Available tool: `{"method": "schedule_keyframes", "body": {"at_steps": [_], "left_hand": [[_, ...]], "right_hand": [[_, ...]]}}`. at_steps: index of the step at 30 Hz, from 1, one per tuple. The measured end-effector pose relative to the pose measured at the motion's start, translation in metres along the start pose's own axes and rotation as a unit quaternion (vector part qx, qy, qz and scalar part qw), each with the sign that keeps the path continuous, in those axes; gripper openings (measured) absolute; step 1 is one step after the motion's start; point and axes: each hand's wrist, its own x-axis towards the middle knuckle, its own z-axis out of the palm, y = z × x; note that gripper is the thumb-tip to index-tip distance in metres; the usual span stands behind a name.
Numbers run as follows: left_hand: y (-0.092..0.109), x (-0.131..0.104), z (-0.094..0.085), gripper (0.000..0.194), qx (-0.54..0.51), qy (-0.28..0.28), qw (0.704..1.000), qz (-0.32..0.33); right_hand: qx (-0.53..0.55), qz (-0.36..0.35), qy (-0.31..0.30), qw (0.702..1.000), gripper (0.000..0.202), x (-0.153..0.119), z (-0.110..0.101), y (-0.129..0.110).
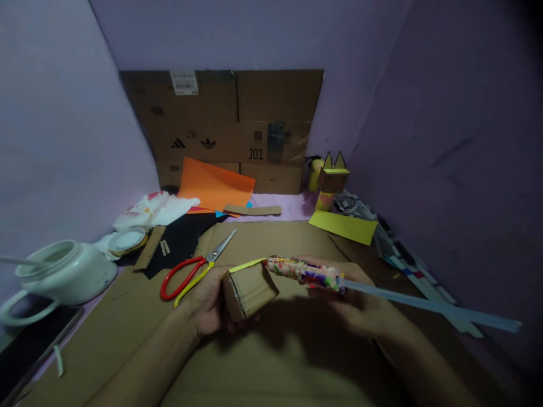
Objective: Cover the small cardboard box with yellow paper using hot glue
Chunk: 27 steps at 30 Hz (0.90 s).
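Observation:
My left hand (212, 308) is closed around a small cardboard box (253, 288) with a yellow strip (248, 264) along its upper edge. In my right hand (352, 294) is a glue gun (307, 272) covered in a colourful pattern, with a long translucent glue stick (428, 302) poking out of its back end. The gun's tip meets the box's upper corner by the strip; whether it touches cannot be made out. Scissors (199, 271) with red and yellow handles lie just beyond my left hand, blades pointing away.
A white ceramic pot (80, 277) and a dark phone-like slab (38, 350) are at the left. Orange paper (214, 183) leans on a cardboard panel (203, 113) behind. A cardboard cat-eared figure (334, 180), yellow paper (343, 226) and glue sticks (424, 282) lie along the right.

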Motion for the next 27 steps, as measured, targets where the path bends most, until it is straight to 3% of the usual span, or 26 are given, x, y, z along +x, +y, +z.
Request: {"method": "schedule_keyframes", "body": {"at_steps": [12, 23, 27], "left_hand": [[0.0012, -0.002, 0.0032, 0.034, 0.0, 0.025, 1.0, 0.005], [0.001, -0.0058, 0.0034, 0.023, -0.052, 0.003, 0.998, 0.033], [0.0019, -0.0067, 0.0052, 0.022, -0.055, 0.004, 0.998, 0.035]], "right_hand": [[-0.012, 0.013, -0.01, 1.0, 0.045, 0.0006, -0.0028, -0.0018], [0.007, 0.031, -0.01, 0.999, 0.045, -0.0026, 0.0008, 0.001], [0.067, 0.059, 0.002, 0.996, 0.034, 0.0013, 0.0034, 0.0034]]}}
